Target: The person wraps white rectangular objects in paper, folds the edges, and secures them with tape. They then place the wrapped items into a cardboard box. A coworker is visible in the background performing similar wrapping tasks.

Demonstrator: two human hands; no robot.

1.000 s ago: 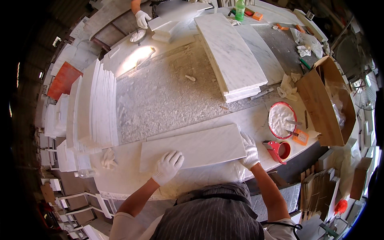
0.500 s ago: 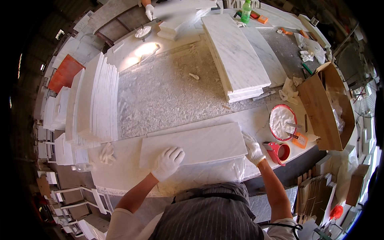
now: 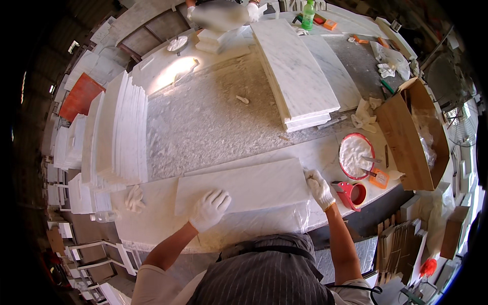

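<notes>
Atop the slab (image 3: pixel 254 183), my left hand (image 3: pixel 211 209) rests loosely; right hand (image 3: pixel 319 189) sits curled beside it, grip unclear. Slab's laid flat, probably unfinished.

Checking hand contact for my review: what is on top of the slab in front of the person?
The left hand rests on the slab, left of its middle; the surface beneath that hand is covered.

No legible wording, small marks on orange packet (image 3: pixel 379 178), label on green bottle (image 3: pixel 308 15) unreadable
</notes>
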